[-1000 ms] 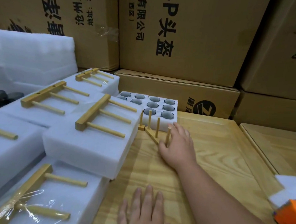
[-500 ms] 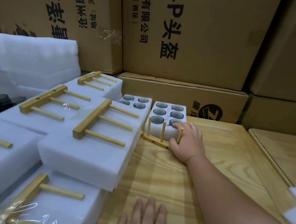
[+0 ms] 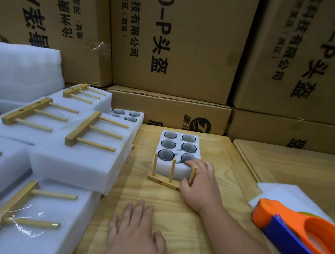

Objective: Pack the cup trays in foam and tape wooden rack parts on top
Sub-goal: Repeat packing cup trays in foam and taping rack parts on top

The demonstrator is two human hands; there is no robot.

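Now right hand (image 3: 199, 183) grips rack (image 3: 165, 181) against tray (image 3: 175, 153).

Center cardboard box (image 3: 188, 39) reads "O-P头盔" & "科技有限公司 (西区)"; right box (image 3: 298, 56) same.

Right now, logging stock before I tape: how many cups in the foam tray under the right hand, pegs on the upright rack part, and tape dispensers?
Cups in foam tray: 6
Pegs on upright rack part: 3
Tape dispensers: 1
Total: 10
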